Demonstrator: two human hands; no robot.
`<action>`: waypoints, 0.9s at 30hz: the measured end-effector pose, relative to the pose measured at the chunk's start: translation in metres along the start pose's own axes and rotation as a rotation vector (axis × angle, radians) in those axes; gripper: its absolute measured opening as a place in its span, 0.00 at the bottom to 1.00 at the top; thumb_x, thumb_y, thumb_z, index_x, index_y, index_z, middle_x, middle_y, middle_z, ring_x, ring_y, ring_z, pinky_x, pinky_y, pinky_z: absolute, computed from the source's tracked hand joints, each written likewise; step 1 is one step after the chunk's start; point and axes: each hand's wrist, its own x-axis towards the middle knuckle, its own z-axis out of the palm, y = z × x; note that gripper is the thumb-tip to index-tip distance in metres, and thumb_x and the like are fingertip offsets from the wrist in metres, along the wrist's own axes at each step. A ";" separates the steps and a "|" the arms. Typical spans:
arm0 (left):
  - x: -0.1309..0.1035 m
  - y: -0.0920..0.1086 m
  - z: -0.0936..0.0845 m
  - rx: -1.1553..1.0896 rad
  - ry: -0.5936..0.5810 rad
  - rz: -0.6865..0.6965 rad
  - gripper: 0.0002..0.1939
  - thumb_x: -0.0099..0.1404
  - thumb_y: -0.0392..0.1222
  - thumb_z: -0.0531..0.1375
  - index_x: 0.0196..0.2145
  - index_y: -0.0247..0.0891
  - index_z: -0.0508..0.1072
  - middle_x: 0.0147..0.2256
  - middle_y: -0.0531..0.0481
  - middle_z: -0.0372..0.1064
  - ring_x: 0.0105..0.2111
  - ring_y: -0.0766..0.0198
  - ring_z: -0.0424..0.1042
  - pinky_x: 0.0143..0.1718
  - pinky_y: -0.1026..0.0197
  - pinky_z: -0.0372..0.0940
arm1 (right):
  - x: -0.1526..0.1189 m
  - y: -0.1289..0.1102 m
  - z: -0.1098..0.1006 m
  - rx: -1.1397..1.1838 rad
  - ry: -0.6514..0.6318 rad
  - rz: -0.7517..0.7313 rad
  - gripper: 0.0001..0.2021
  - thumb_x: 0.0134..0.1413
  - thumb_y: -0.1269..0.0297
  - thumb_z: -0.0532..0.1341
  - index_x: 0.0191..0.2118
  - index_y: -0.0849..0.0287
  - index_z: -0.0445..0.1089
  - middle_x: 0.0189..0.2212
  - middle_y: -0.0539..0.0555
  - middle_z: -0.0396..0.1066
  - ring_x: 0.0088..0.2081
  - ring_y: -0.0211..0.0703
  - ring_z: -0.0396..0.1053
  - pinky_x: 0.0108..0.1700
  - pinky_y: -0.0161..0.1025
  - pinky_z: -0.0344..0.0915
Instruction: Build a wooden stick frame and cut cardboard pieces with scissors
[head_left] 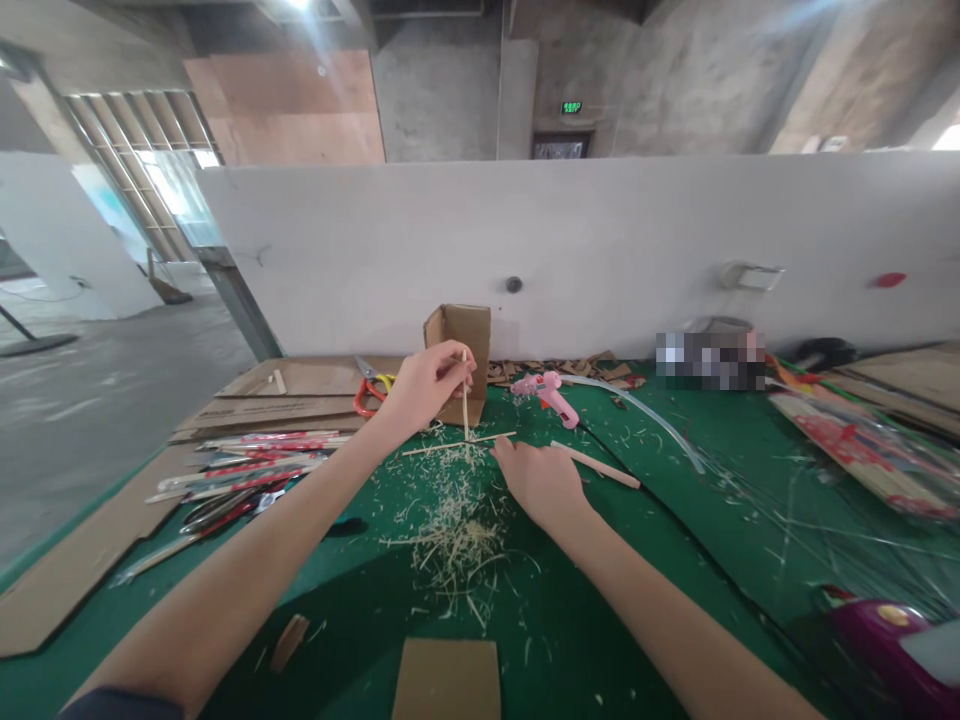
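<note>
My left hand (pixel 431 385) pinches a thin wooden stick (pixel 466 400) between thumb and fingers, holding it upright. Its lower end meets a second thin wooden stick (pixel 442 447) that lies crosswise just above the green table. My right hand (pixel 541 482) is curled low over the table, its fingertips at the right end of that crosswise stick; the grip is partly hidden by the hand. Around and below the sticks lies a pile of pale wood shavings (pixel 459 540). Behind my left hand stands a folded piece of cardboard (pixel 472 335).
A pink glue gun (pixel 551 397) with a black cord lies to the right, near a wooden-handled tool (pixel 600 465). Scissors (pixel 367 390) and wrapped stick packs (pixel 255 465) lie left. A cardboard square (pixel 447 680) is in front; a purple object (pixel 892 640) sits at right.
</note>
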 end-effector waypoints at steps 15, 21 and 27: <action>0.002 -0.005 -0.001 0.075 0.024 0.007 0.11 0.65 0.46 0.50 0.38 0.39 0.68 0.29 0.49 0.70 0.25 0.68 0.69 0.29 0.67 0.67 | 0.001 0.004 0.001 0.012 -0.072 0.018 0.15 0.65 0.61 0.43 0.42 0.58 0.65 0.27 0.57 0.73 0.29 0.43 0.73 0.27 0.32 0.57; 0.001 -0.004 -0.001 0.070 0.016 0.008 0.12 0.65 0.45 0.49 0.40 0.39 0.68 0.29 0.48 0.70 0.27 0.68 0.70 0.31 0.66 0.68 | 0.000 0.007 0.002 0.020 -0.080 -0.052 0.16 0.65 0.59 0.44 0.38 0.58 0.66 0.27 0.55 0.74 0.29 0.45 0.73 0.29 0.34 0.59; 0.000 -0.003 0.001 0.053 0.014 0.005 0.12 0.65 0.44 0.50 0.41 0.39 0.69 0.29 0.49 0.70 0.28 0.68 0.70 0.32 0.66 0.68 | 0.004 0.005 0.000 0.022 0.041 -0.013 0.19 0.66 0.60 0.39 0.42 0.56 0.65 0.29 0.56 0.74 0.28 0.47 0.72 0.29 0.36 0.60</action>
